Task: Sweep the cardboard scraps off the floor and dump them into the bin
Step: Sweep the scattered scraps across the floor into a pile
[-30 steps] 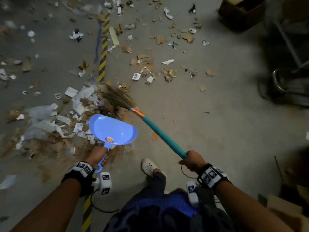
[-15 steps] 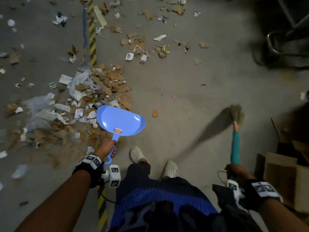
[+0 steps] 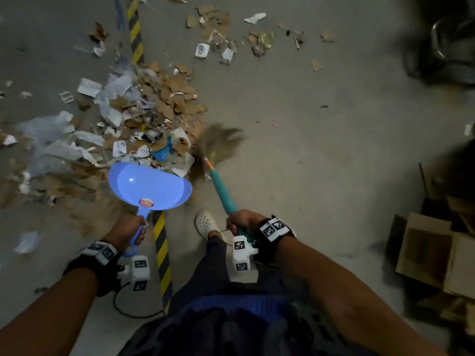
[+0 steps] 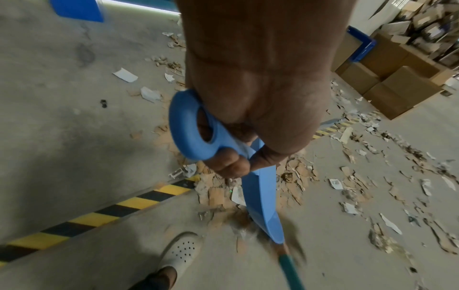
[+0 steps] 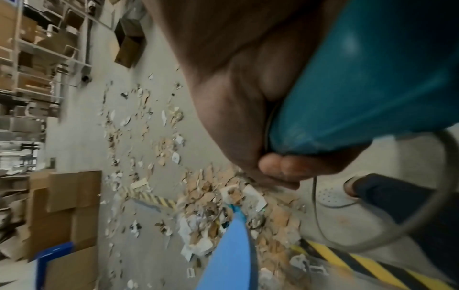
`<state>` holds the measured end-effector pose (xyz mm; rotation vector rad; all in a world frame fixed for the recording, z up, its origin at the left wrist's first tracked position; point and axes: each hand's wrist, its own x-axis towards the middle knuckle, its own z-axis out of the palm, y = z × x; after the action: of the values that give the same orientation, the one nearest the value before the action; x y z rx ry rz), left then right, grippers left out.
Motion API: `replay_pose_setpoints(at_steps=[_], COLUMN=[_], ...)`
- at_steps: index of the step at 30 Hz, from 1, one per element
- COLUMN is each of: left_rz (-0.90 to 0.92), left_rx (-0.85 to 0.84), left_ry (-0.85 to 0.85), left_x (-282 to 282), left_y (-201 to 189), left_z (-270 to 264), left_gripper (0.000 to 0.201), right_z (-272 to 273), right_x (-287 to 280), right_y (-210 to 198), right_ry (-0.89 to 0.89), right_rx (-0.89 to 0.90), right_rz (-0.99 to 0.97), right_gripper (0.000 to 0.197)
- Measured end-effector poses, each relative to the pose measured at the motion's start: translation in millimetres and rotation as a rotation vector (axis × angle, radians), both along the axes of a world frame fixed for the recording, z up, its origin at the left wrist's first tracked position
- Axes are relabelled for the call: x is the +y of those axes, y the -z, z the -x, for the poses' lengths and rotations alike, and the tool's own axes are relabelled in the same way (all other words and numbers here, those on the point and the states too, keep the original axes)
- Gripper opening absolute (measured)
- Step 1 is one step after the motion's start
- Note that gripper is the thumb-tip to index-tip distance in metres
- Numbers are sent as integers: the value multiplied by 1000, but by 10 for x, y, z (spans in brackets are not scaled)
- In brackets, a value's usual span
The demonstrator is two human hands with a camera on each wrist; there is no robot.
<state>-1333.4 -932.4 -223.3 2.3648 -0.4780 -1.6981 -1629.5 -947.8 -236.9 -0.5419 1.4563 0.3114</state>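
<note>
A heap of cardboard scraps (image 3: 164, 106) mixed with white paper lies on the concrete floor ahead of me. My left hand (image 3: 128, 231) grips the handle of a blue dustpan (image 3: 149, 185), whose front lip sits at the near edge of the heap; the same dustpan (image 4: 261, 188) shows edge-on in the left wrist view. My right hand (image 3: 243, 222) grips the teal handle of a straw broom (image 3: 218, 147), bristles blurred at the heap's right side. The broom handle (image 5: 367, 88) fills the right wrist view. More scraps (image 3: 223, 34) lie farther off. No bin is recognisable.
A yellow-black floor stripe (image 3: 162, 247) runs under the dustpan and past the heap. My white clog (image 3: 205, 223) stands between the hands. Open cardboard boxes (image 3: 434, 250) sit at the right. A dark metal frame (image 3: 447, 39) is at top right.
The broom swung from far out at the right back in to the heap's right edge beside the dustpan. The dustpan stayed at the heap's near edge.
</note>
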Motion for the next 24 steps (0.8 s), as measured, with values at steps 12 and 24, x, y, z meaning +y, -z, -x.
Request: replay_pose_setpoints(at_steps=[12,24], left_rz=[127,128], left_rx=[22,74], left_ry=[10,145], left_x=[-877,-1892], left_y=[-110,-273], left_z=[-324,478], left_gripper=[32,23], right_z=[330,2427], right_x=[-481,-811], right_y=[-500,-489], right_ry=[-70,642], right_rx=[243,533], right_rz=[373,272], right_gripper=[4,29])
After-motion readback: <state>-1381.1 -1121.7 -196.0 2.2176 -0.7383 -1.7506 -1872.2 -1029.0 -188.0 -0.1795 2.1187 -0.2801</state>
